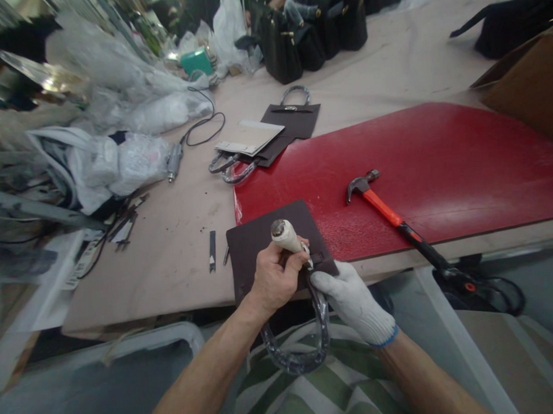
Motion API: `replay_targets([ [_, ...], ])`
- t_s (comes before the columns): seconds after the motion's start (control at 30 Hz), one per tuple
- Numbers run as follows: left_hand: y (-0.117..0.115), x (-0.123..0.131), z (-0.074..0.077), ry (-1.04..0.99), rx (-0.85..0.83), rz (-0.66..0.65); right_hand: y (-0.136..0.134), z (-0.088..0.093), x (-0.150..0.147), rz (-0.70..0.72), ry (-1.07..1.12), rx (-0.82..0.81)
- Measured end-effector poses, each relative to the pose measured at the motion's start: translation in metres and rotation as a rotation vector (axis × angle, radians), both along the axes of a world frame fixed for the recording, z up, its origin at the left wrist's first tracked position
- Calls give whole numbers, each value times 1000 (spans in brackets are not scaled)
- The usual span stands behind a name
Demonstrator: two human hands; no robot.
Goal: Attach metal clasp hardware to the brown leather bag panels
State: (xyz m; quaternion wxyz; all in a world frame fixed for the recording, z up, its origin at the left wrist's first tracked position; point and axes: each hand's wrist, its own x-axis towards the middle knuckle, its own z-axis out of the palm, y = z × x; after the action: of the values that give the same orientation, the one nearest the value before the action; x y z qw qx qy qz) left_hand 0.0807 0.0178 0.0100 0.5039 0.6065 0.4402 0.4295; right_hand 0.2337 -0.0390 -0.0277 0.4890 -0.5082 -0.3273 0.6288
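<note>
— What does the work sit on?

— A long pale table (176, 237), scuffed and dusty, with a red board (417, 162) laid over its near right part. A hammer (388, 213) with an orange and black shaft lies on the board, its grip end hanging past the table's edge.

— And the room?

— A cluttered workshop. Crumpled plastic bags (128, 116) pile up along the left, black handbags (305, 38) stand at the far end, and a brown box (529, 82) is cut off at the right. More flat panels (290, 123) with handles lie mid-table, near a small corded tool (174, 160).

— Where are the hands?

— At the near edge. The left hand (273, 281), bare, is clenched around a tool (285, 236) with a pale wrapped grip that points up. The right hand (351, 302), in a white knit glove, grips the carry loop (302, 348) close to where it joins the leather panel (264, 238).

— And that panel?

— Dark brown, lying flat, half on the table and half on the red board's corner. Its plastic-wrapped loop hangs off the edge over the person's striped lap.

— Anything unclear?

— The tool's working end is hidden behind the left hand, so I cannot tell what touches the panel. The left clutter is blurred, and two small dark pieces (212, 247) beside the panel are too small to name.
</note>
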Motion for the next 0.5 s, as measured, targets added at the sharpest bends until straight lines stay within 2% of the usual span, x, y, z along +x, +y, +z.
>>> replay_targets([
  [0.2, 16, 5, -18, 145, 106, -6, 7, 2, -14, -106, 18, -147],
  [0.33, 16, 7, -29, 217, 190, -43, 3, 1, -16, -83, -3, -211],
  [0.5, 10, 7, -37, 252, 301, -113, -3, -12, -8, -36, -114, -240],
])
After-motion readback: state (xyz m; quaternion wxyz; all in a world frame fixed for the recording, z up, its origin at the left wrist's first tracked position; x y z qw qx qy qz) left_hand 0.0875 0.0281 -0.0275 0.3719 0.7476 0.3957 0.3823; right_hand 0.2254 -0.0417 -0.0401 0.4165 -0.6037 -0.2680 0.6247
